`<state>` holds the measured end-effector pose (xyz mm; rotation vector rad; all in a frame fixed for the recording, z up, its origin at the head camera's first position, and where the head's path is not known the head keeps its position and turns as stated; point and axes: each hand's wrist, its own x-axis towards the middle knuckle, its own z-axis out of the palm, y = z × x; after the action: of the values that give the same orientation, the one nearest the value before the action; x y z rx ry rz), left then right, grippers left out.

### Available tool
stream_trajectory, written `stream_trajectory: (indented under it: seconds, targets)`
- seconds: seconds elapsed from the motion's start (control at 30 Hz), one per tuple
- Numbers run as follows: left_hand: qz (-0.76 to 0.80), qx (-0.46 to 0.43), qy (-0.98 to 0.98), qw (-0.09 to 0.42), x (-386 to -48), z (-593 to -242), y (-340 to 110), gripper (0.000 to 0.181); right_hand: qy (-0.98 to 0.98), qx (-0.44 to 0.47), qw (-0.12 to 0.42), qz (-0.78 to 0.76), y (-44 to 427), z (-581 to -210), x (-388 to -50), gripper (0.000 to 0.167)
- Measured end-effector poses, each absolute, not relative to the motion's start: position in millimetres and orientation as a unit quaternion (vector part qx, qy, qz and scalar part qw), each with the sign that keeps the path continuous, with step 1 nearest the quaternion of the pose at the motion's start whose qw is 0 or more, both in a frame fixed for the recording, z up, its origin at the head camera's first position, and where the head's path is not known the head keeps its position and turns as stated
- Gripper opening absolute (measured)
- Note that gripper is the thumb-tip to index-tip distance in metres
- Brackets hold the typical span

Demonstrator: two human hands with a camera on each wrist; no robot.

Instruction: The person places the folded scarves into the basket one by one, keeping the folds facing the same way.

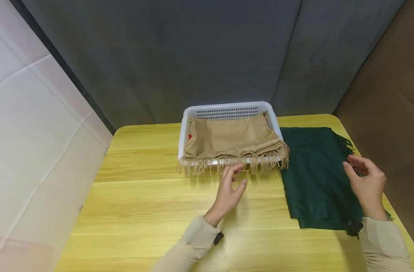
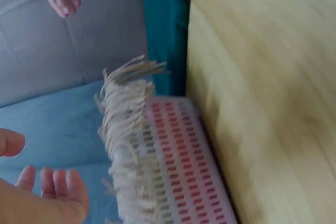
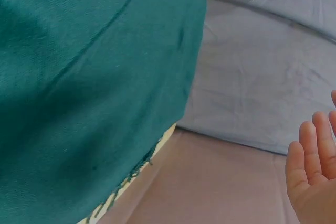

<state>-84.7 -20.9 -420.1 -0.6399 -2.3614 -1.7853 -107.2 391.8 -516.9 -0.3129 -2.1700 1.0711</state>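
Note:
A folded tan scarf (image 1: 232,136) lies in a white plastic basket (image 1: 227,105), its fringe hanging over the front rim. Just in front of that fringe is my left hand (image 1: 227,192), fingers loosely bent and holding nothing; the left wrist view shows the fringe (image 2: 128,140) apart from the fingers. On the table to the right of the basket lies a folded dark green scarf (image 1: 319,181), fringed along its right side. Above its right edge hovers my right hand (image 1: 368,183), relaxed with nothing in it. The right wrist view shows the green scarf (image 3: 94,77) spread below.
The yellow wooden table (image 1: 135,204) has a grey padded wall (image 1: 166,56) behind it. A white panel (image 1: 40,151) stands to the left and a brown panel (image 1: 394,94) to the right. Something red (image 1: 190,136) shows inside the basket's left side.

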Motion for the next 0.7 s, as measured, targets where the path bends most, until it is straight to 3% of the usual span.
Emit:
stream_trajectory:
  seconds: [0.2, 0.4, 0.7]
  targets:
    - [-0.563, -0.208, -0.800, 0.019, -87, -446, -2, 0.042, -0.852, -0.153, 0.329, 0.377, 415, -540, -107, 0.032]
    - [-0.567, -0.192, -0.801, 0.018, -85, -458, 11, 0.041, -0.846, -0.170, 0.308, 0.400, 418, -542, -102, 0.031]
    - [-0.558, -0.160, -0.814, -0.033, -78, -474, 39, 0.041, -0.882, -0.221, 0.232, 0.346, 417, -551, -87, 0.038]
